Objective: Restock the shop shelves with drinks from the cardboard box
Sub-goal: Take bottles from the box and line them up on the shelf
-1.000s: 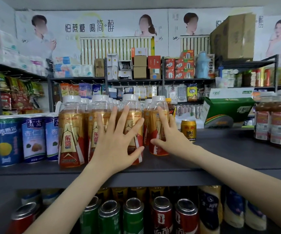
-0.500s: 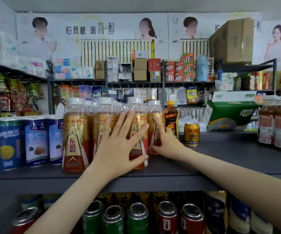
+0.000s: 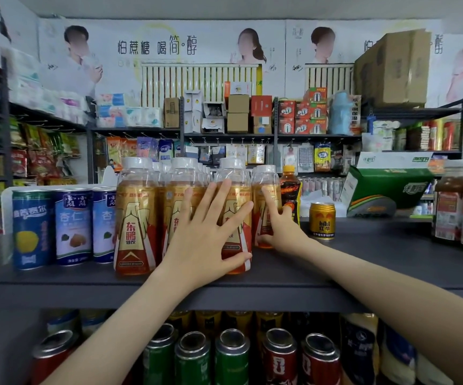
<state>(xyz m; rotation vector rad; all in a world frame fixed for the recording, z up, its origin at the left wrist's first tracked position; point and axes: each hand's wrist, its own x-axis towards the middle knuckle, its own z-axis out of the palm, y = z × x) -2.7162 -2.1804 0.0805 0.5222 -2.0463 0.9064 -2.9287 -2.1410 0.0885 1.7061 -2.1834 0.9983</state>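
Left hand [image 3: 208,237] flat, fingers spread, pressing on the fronts of the gold drink bottles [image 3: 135,218]. Right hand [image 3: 283,230] has straight fingers against the rightmost bottle [image 3: 266,190]. Neither grips. Bottles stand upright on the grey shelf [image 3: 363,262], between the blue cans [image 3: 72,226] and the small gold can [image 3: 322,220].

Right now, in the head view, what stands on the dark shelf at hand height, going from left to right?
Blue lemon can → two almond drink cans → gold white-capped bottles → dark bottle with orange cap → gold Red Bull can → green-and-white carton → brown jars with red labels.
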